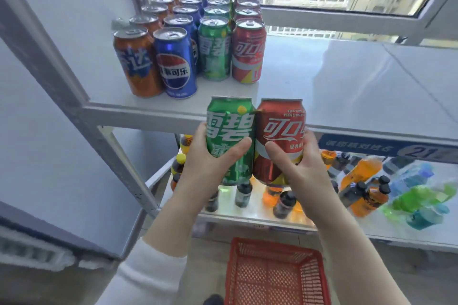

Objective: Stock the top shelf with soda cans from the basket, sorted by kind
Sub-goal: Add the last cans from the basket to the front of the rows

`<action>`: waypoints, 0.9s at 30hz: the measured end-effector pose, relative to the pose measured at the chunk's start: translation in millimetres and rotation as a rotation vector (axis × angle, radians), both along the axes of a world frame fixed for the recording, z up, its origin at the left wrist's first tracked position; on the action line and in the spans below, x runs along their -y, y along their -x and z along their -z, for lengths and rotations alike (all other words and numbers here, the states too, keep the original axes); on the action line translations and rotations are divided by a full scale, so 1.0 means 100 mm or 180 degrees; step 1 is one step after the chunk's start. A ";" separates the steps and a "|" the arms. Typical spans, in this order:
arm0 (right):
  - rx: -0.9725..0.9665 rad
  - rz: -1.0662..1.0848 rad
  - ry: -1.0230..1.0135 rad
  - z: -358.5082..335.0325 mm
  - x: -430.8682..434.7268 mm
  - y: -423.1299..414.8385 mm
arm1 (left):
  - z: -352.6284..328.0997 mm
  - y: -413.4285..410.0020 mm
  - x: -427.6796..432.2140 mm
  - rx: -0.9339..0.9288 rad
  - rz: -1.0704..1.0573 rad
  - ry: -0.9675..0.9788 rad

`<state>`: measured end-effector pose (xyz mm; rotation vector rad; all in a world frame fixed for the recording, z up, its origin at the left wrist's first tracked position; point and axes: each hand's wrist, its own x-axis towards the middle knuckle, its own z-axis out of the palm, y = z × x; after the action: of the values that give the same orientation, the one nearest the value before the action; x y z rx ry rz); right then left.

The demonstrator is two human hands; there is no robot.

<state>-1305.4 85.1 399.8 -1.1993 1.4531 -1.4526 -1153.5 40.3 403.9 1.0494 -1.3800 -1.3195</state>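
- Green aluminium soda can with white lettering is held upright in the left hand, thumb across its front and fingers wrapped round its left side, gripping it firmly.
- Red aluminium soda can with white script is gripped the same way by the right hand, thumb on the front, fingers curled behind its right side.
- Both cans touch side by side, just in front of the front edge of the white top shelf, near the middle of the view.
- On that shelf, at about 11 o'clock from the held pair, stand four rows running front to back, sorted by kind: a row of orange cans at the left, then a row of blue cans, a row of green cans and a row of red cans.
- To the right of the rows, at 1 to 3 o'clock, the shelf surface is bare.
- At 6 o'clock, low in the view, sits a red plastic mesh basket; no cans show in the part that can be seen.
- Behind and below the hands, a lower shelf carries small dark-capped drink bottles, with orange, green and blue bottles lying towards 4 o'clock.
- White sleeve covers the left forearm at 7 o'clock.
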 end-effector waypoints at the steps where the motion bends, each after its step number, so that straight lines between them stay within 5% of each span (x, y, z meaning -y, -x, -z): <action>1: -0.0031 -0.0021 0.0054 -0.07 0.07 -0.01 | -0.05 -0.02 0.07 -0.0016 -0.0020 0.0050; 27: -0.0282 0.0087 0.0588 -0.18 1.09 0.07 | -0.15 0.04 1.18 0.0280 0.0208 0.0785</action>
<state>-1312.7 -23.8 417.4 -1.3763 1.4230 -1.5984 -1157.0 -77.4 418.6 0.9102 -1.6094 -1.1257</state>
